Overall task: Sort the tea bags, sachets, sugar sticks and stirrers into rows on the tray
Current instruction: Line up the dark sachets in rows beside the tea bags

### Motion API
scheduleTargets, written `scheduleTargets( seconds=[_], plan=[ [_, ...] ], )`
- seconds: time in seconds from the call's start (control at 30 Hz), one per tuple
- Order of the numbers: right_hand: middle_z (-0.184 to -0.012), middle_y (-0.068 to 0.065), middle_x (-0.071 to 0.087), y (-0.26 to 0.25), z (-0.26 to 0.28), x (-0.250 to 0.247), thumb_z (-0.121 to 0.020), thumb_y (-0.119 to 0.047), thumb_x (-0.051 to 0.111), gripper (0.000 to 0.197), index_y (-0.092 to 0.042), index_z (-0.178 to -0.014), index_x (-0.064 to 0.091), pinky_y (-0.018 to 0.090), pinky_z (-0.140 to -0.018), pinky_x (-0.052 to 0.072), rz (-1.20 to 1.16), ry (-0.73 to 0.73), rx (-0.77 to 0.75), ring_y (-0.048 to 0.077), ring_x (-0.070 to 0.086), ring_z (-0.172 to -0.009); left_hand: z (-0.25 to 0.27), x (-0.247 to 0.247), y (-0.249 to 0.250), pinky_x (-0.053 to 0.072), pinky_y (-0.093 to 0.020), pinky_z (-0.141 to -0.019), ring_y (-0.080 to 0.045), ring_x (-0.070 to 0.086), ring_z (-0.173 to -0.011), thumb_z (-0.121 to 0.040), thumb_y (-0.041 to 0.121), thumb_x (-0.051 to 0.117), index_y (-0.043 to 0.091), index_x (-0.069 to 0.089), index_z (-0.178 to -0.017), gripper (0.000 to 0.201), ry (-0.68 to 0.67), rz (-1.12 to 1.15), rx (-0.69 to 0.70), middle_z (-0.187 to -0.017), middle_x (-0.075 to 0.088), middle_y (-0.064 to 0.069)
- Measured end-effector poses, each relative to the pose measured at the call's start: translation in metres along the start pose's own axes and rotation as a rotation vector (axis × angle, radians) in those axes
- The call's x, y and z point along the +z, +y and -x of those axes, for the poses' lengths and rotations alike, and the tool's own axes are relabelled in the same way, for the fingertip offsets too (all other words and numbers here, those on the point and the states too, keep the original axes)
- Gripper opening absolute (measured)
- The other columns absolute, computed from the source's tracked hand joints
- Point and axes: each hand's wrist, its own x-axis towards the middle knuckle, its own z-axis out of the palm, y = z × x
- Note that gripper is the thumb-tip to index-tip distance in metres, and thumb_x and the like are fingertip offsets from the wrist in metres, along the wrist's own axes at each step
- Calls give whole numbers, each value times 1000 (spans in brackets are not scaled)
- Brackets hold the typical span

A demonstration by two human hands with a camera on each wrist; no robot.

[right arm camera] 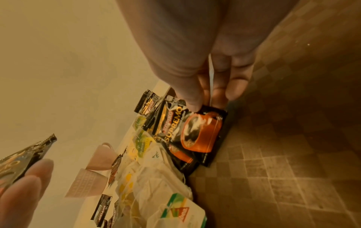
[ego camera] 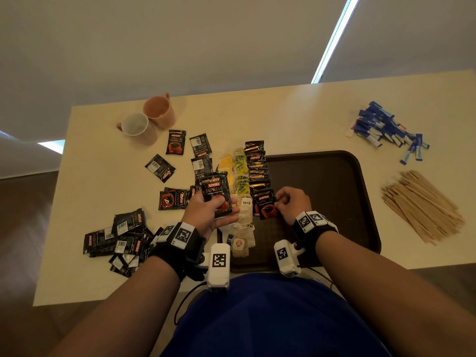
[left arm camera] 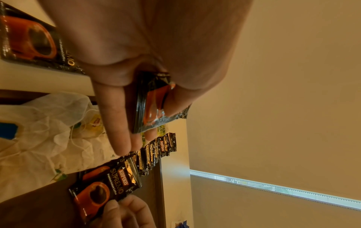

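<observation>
1. Table (ego camera: pixel 296 109): pale top; carries everything below.
2. Tray (ego camera: pixel 322 181): dark brown, rounded corners, at the near edge in front of the person; its right part is bare.
3. Stirrers (ego camera: pixel 422 204): wooden, loose fanned heap on the table right of the tray, not touching it.
4. Sugar sticks (ego camera: pixel 386 130): blue & white pile on the table at far right, beyond the stirrers, well apart from the tray.
5. Loose sachets (ego camera: pixel 116 238): black Kopiko packs scattered on the table left of the tray; biggest heap near the left wrist, others spread toward the mugs.
6. Mugs (ego camera: pixel 149 119): two pink ones lying together at far left of the table.
7. Tea bags (ego camera: pixel 240 173): yellow, green & white ones in rows along the tray's left side; white mesh ones nearest the person.
8. Sachet row (ego camera: pixel 257 168): overlapping black packs on the tray just right of the tea bags, running away from the person.
9. Left hand (ego camera: pixel 208 212): palm up, thumb on top & fingers under, gripping a small stack of sachets (ego camera: pixel 216 194) above the tray's left edge.
10. Right hand (ego camera: pixel 293 204): fingers curled, thumb & fingertips pinching the right edge of the front sachet (ego camera: pixel 265 206), which lies at the near end of the row, overlapping the pack behind it.
</observation>
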Motion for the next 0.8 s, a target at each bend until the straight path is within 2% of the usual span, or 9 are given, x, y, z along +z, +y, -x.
scheduleTargets(
  seconds=[0.1, 0.2, 0.27, 0.33, 0.4, 0.57, 0.7, 0.8],
  plan=[
    [-83, -10, 61, 0, 0, 0, -92, -8, 63, 18, -25, -96, 64, 12, -58, 36, -15, -6, -7, -1, 55, -73, 0, 1, 0, 63, -43, -67, -33, 73, -84, -102, 3, 47, 8, 48, -135, 33, 1, -1, 1, -112, 70, -24],
    [-82, -6, 63, 1, 2, -1, -90, -8, 66, 19, -27, -92, 63, 14, -60, 38, -28, -4, -28, 2, 57, -74, 0, 1, -1, 63, -43, -66, -32, 73, -84, -102, 3, 47, 8, 48, -134, 32, 0, -4, 4, -112, 70, -24],
    [-83, -2, 66, 3, 2, 0, -88, -8, 68, 22, -28, -86, 61, 19, -65, 46, -33, -5, -30, 7, 61, -77, 0, 1, -1, 63, -43, -67, -32, 73, -84, -102, 3, 47, 7, 48, -134, 32, -1, -5, 4, -111, 70, -23],
    [-84, -1, 68, 5, 3, 1, -87, -8, 70, 25, -29, -82, 59, 29, -75, 55, -28, -23, -4, 13, 66, -80, 0, 1, -2, 63, -43, -67, -32, 73, -85, -102, 3, 47, 7, 49, -134, 32, -2, -7, 4, -111, 70, -23],
    [-85, -1, 68, 6, 4, 1, -87, -8, 70, 26, -30, -82, 57, 33, -79, 57, -8, -47, 22, 14, 66, -82, 0, 0, -3, 63, -43, -67, -32, 73, -86, -102, 3, 47, 8, 48, -134, 32, -2, -7, 2, -110, 71, -22],
    [-82, -2, 68, 5, 5, 3, -87, -7, 70, 23, -27, -82, 60, 30, -80, 57, -22, -77, 55, 15, 68, -82, 1, -1, -5, 63, -47, -72, -39, 72, -97, -102, 3, 47, 8, 47, -134, 32, 2, -11, -4, -109, 72, -22],
    [-79, -2, 70, 1, 5, 6, -85, -9, 73, 17, -24, -86, 64, 34, -84, 58, -25, -53, 44, 14, 69, -79, 2, -2, -5, 63, -45, -70, -37, 72, -93, -102, 3, 48, 9, 48, -134, 32, -1, -8, -4, -111, 71, -23],
    [-80, -4, 70, -1, 4, 8, -87, -11, 71, 13, -22, -93, 69, 31, -85, 56, -25, -44, 23, 13, 68, -81, 3, -2, -5, 62, -40, -65, -35, 73, -91, -102, 3, 48, 8, 48, -134, 32, -8, 0, -3, -112, 70, -24]
  ],
)
